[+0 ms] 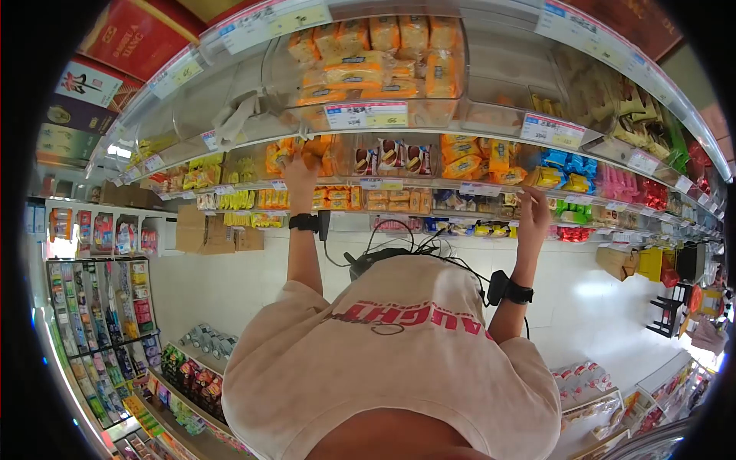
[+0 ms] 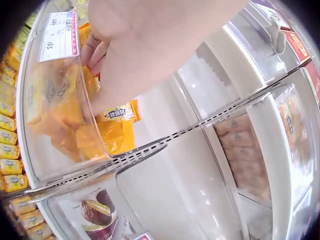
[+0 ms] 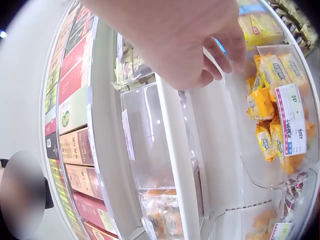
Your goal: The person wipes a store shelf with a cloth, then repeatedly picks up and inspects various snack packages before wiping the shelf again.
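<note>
Orange-yellow snack packets (image 2: 107, 137) lie in a clear bin on the shelf, a price tag (image 2: 59, 37) on its front. My left hand (image 1: 300, 178) reaches down into this bin; its fingers are bent among the packets, partly hidden by the hand itself, and whether they grip one cannot be told. Further right, my right hand (image 1: 534, 217) hangs in front of the shelf edge, fingers loosely bent, holding nothing visible. In the right wrist view that hand (image 3: 192, 50) is beside another bin of yellow packets (image 3: 261, 104).
Chocolate-pie packets (image 1: 391, 157) sit in the bin between the two hands. Blue packets (image 1: 566, 165) lie to the right. An upper shelf holds more orange packets (image 1: 356, 70) behind clear bin walls. Cardboard boxes (image 1: 205, 230) stand low at the left.
</note>
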Tool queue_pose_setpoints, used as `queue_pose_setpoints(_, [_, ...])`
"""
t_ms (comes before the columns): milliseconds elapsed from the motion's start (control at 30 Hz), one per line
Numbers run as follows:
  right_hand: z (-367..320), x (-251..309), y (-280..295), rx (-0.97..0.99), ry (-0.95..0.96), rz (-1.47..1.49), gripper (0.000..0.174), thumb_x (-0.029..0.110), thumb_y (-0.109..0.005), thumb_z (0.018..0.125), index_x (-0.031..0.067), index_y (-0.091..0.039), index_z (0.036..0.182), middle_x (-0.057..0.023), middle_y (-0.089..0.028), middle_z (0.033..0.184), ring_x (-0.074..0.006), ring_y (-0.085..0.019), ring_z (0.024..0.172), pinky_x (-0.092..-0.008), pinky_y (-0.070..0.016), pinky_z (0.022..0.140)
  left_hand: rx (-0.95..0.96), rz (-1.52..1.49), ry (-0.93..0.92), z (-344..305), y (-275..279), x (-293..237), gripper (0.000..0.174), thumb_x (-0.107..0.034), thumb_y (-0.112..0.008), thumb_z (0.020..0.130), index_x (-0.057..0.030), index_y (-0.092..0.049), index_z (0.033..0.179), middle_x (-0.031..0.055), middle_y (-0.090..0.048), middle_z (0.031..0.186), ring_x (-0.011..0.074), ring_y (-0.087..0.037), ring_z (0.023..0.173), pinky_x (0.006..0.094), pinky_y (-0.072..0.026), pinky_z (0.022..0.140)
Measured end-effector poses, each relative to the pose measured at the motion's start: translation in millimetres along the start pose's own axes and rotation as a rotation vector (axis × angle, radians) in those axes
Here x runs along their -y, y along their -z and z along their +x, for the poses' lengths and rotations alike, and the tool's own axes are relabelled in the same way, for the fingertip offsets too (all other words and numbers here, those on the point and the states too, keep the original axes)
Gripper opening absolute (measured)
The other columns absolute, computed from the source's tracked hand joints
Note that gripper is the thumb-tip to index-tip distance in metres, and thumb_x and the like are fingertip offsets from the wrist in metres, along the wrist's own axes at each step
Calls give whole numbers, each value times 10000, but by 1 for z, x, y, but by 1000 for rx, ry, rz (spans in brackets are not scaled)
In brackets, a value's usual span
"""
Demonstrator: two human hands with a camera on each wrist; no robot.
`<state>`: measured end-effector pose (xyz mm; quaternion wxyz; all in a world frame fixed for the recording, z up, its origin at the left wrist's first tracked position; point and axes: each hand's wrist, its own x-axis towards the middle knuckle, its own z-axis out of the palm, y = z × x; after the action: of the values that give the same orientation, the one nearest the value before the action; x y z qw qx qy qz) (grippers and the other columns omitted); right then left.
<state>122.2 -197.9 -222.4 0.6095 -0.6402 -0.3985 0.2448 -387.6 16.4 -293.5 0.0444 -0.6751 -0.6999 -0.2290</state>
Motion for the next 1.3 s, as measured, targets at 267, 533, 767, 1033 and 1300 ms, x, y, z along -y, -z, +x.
queue_pose_setpoints(267, [-28,33,-85,233,-12,-37,198,117,-617,1041,-2,-646,1197,-97,-733,1045,-149,-689,971,-280,-531,820,-117,-162,-80,-22,45,-1,462,-196,-840,802,-59,-690,1218,187,-627,1147,403,-555,1119,517,-474,960])
queue_pose_setpoints(533, [-59,92,-203,618,59,-117,180,124,-600,1057,15,-653,1191,-114,-732,1098,-157,-698,1018,-301,-533,886,-178,-677,72,-20,100,2,424,-83,-822,853,-37,-684,1251,133,-650,1093,285,-654,929,375,-543,822])
queue_pose_setpoints(767, [-86,143,-305,937,-403,224,390,253,-607,1077,-5,-548,1365,-143,-707,1164,-195,-707,1044,-340,-584,934,4,-1272,194,-49,152,33,357,-89,-833,885,24,-719,1204,61,-639,1077,107,-641,887,248,-526,799])
queue_pose_setpoints(1033, [-110,151,-352,1054,-364,279,434,206,-634,1059,-7,-502,1413,-134,-658,1236,-195,-686,1099,-323,-625,917,164,-1407,152,-67,175,47,310,-60,-780,925,34,-713,1213,58,-613,1050,114,-641,896,249,-529,807])
queue_pose_setpoints(1300, [-112,172,-330,986,-227,250,372,149,-635,1051,-19,-535,1367,-126,-631,1257,-174,-669,1110,-324,-635,904,324,-1388,104,-62,174,44,347,-63,-758,941,30,-686,1267,66,-656,1021,119,-668,885,265,-540,823])
